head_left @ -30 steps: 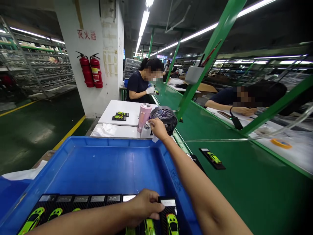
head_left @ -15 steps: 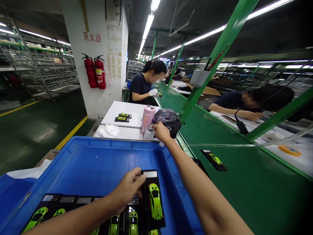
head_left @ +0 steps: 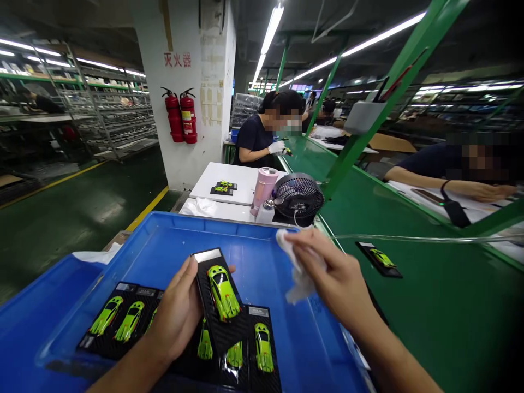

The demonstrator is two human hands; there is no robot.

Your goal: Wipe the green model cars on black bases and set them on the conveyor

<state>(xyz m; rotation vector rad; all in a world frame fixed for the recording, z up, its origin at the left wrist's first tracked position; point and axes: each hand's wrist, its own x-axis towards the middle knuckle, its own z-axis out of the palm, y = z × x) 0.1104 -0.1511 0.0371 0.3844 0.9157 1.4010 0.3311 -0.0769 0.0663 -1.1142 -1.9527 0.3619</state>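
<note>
Tilted above a blue tray (head_left: 180, 226), a green toy car on a black base (head_left: 223, 295) is gripped along its left edge by my left hand (head_left: 180, 305). A pale label strip marks the top end of that base. My right hand (head_left: 327, 262) pinches a crumpled white cloth (head_left: 301, 273) over the tray's right side, apart from the car. Several more green toy cars on black bases lie in a row in the tray, among them one at the right end (head_left: 264, 344). My left forearm and the held base hide part of that row.
Beyond the tray are a pink tumbler (head_left: 264, 191), a small bottle (head_left: 267, 212) and a black fan (head_left: 298, 196). A white table (head_left: 208, 180) bears two more cars. Another based car (head_left: 380, 259) lies on the green conveyor belt (head_left: 429, 305) to the right. Co-workers sit along the belt.
My left hand has raised the car base from the tray and tilted it. My right hand has come back from beside the fan and now holds a white cloth. The view has swung slightly right.
</note>
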